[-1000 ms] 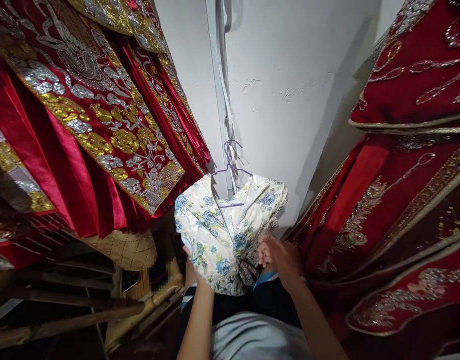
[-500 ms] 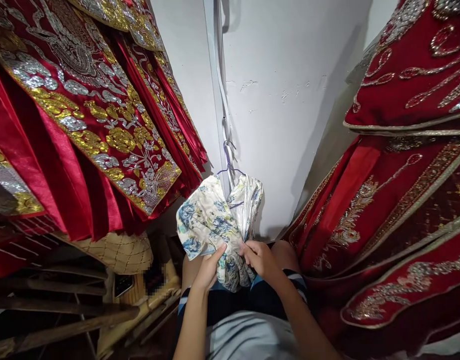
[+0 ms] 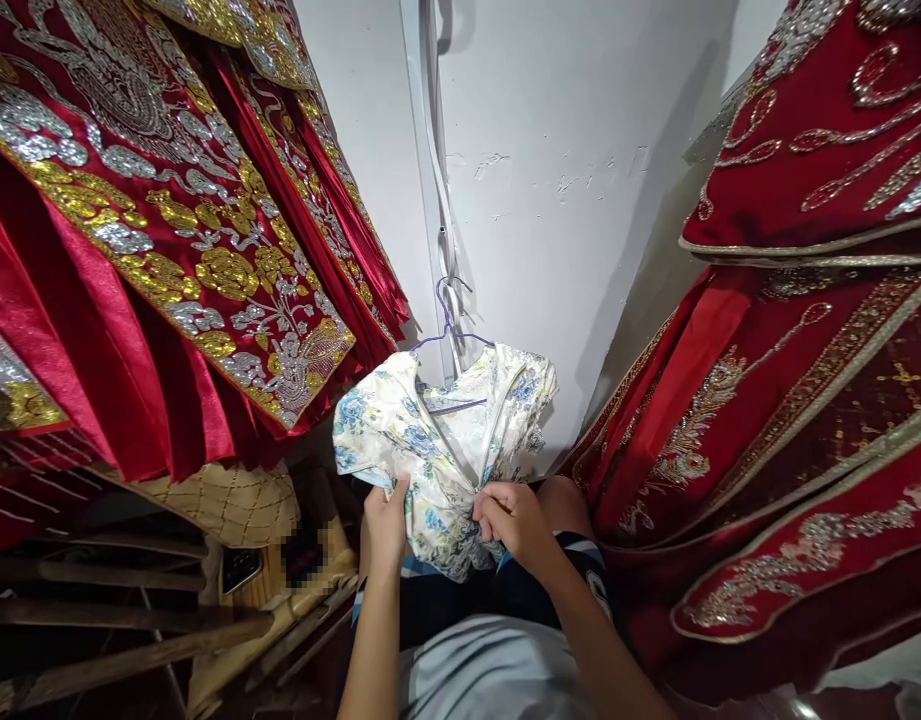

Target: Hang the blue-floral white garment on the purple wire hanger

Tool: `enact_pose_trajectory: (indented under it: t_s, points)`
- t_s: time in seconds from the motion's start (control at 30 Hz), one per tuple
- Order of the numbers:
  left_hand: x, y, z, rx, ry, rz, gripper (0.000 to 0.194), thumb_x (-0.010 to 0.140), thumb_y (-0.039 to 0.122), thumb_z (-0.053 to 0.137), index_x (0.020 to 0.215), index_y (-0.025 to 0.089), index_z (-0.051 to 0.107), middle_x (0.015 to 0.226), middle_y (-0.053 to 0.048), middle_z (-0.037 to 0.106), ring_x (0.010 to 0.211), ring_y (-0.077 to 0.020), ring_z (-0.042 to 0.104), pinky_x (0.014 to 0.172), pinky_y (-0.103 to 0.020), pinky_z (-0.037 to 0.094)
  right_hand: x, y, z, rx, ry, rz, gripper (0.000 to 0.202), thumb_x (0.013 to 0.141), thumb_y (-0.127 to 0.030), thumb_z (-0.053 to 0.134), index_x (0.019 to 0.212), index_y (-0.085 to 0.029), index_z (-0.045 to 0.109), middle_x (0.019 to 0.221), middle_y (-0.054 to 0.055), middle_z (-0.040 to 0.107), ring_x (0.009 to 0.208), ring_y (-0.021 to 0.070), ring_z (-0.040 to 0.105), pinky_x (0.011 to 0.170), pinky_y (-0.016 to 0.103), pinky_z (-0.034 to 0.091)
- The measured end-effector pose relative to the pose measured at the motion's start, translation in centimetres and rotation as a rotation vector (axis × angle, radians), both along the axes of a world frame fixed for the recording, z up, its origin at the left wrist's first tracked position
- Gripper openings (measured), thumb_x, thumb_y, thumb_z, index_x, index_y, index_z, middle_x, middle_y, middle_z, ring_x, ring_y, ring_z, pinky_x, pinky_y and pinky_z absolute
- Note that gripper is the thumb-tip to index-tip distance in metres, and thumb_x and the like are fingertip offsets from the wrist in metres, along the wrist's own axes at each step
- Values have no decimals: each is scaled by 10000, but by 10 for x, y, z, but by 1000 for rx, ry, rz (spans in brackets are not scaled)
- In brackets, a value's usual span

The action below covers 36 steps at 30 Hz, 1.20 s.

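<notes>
A white garment with blue and yellow floral print (image 3: 430,435) hangs on a thin purple wire hanger (image 3: 446,328) in front of me. My left hand (image 3: 386,515) pinches its lower left part between thumb and fingers. Close to the middle of the front, my right hand (image 3: 505,512) grips the gathered cloth, with the fingers curled. The neckline is spread, and the hanger's bottom bar shows inside it. The lower hem bunches over my lap.
Red garments with gold and silver sequins (image 3: 227,270) hang at the left, and beaded red ones (image 3: 730,400) at the right. A white strap (image 3: 434,150) runs down the wall (image 3: 542,120). A wooden chair (image 3: 310,610) with a phone (image 3: 242,568) stands at lower left.
My left hand has moved left with its side of the garment, and the front and neckline are spread wider. My right hand still grips the middle, slightly further left.
</notes>
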<state>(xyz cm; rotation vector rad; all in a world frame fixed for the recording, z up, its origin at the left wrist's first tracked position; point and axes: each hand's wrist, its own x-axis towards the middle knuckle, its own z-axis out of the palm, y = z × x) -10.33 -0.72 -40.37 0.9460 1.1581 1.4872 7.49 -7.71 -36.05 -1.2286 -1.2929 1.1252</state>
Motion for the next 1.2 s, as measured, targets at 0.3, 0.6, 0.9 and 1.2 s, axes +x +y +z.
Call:
enact_pose_trajectory:
  t_s: [0.3, 0.6, 0.9, 1.2]
  points:
    - [52, -42, -2, 442, 556, -34, 232, 858, 284, 612, 1079, 213, 592, 1054, -74, 623, 1046, -236, 589, 938, -327, 444, 0, 8, -9, -52, -51, -23, 255, 830, -269, 498, 640, -190, 648, 454, -6, 563, 417, 120, 438, 467, 242, 304]
    - [59, -25, -19, 334, 580, -350, 266, 943, 379, 486, 745, 202, 491, 613, 26, 443, 600, -146, 440, 583, -251, 315, 21, 73, 62, -17, 150, -107, 242, 790, -309, 505, 599, -185, 587, 353, -72, 350, 348, 82, 255, 405, 241, 208]
    - [27, 16, -32, 322, 665, -368, 292, 895, 418, 545, 709, 192, 545, 599, 32, 455, 576, -142, 444, 587, -238, 330, 17, 122, 131, 140, 387, -16, 145, 763, -244, 573, 655, -148, 586, 420, -78, 390, 364, 41, 286, 380, 194, 167]
    - [42, 48, 128, 720, 655, -80, 390, 968, 340, 505, 1327, 206, 579, 919, -41, 680, 766, -164, 614, 782, -305, 476, 18, 113, 107, 282, 180, -37, 247, 825, -349, 566, 684, -158, 634, 444, -52, 477, 412, 73, 385, 435, 199, 280]
